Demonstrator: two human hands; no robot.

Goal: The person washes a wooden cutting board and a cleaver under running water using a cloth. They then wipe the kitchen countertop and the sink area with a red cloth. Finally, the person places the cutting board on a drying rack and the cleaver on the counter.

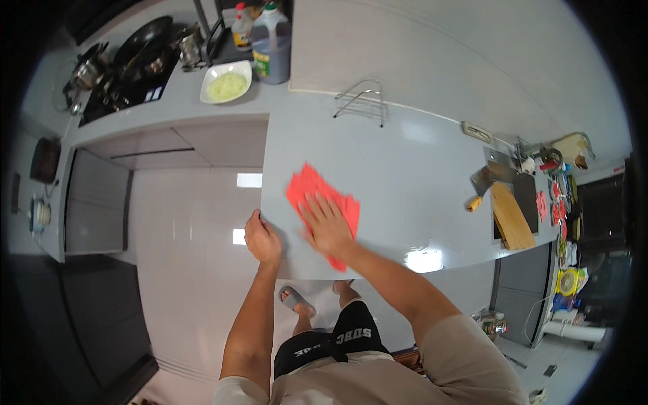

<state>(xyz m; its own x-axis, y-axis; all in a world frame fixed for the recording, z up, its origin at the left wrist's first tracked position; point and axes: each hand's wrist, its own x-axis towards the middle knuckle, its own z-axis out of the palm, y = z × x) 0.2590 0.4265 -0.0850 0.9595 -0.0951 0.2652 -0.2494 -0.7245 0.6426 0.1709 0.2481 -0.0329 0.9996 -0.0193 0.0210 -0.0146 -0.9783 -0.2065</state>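
My right hand [326, 223] lies flat, fingers spread, on a red cloth [309, 185]. The cloth is spread on the light grey countertop [405, 187], near the counter's left end, with a jagged outline and one corner trailing towards my body. My left hand [263, 238] is at the counter's left edge, its fingers curled; whether it grips the edge cannot be told. Beyond the cloth, a wire metal rack [360, 104] stands by the wall.
A white bowl of pale green shreds [227, 86] and a large jug of dark liquid [272, 48] stand at the back left. A cleaver [482, 185] and a wooden cutting board [511, 217] lie by the sink at the right. Pots and a wok [144, 40] are on the hob.
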